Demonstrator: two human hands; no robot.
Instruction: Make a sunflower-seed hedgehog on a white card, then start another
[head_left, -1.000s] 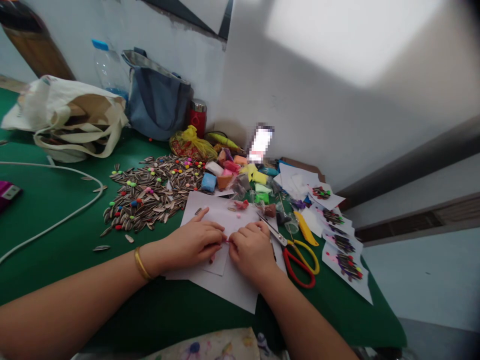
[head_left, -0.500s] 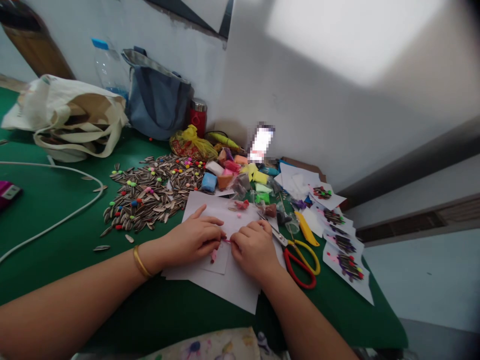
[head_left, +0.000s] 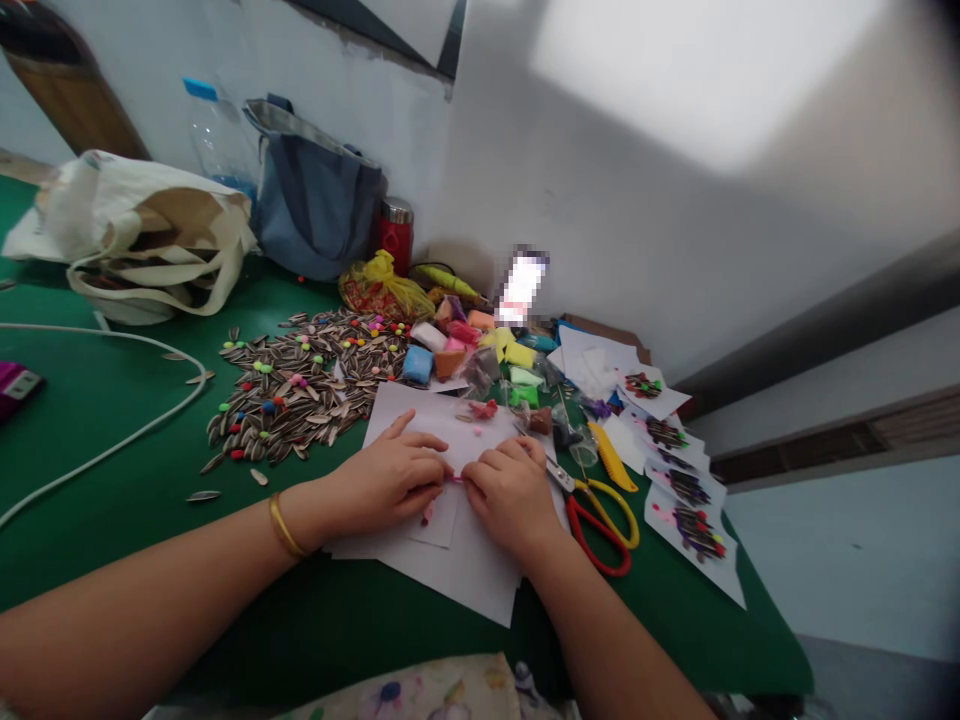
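Between my two hands runs a thin pink strand of what looks like modelling clay (head_left: pixel 457 478), just above the white paper (head_left: pixel 480 580). My left hand (head_left: pixel 394 478) has its thumb and forefinger closed at the strand's left end, while its other fingers lie curved. At the other end, my right hand (head_left: pixel 510 492) is closed, with fingertips pressed together on the strand. A small card (head_left: pixel 441 535) lies beneath the left fingers, bearing a dark pink piece (head_left: pixel 427 513). Beyond the hands, a tiny pink ball (head_left: pixel 477 432) rests on the paper.
Scissors (head_left: pixel 600 520) and a yellow cutter (head_left: pixel 613 460) lie right of my right hand. Left is a pile of sunflower seeds (head_left: pixel 300 390) with coloured bits. Clay packs (head_left: pixel 450 360) sit behind the paper. Decorated cards (head_left: pixel 697 520) line the right edge. A white cable (head_left: pixel 165 395) curves at left.
My right hand's fingers have shifted very slightly on the pink strand. My left hand stays almost in place, and the surrounding things have not moved.
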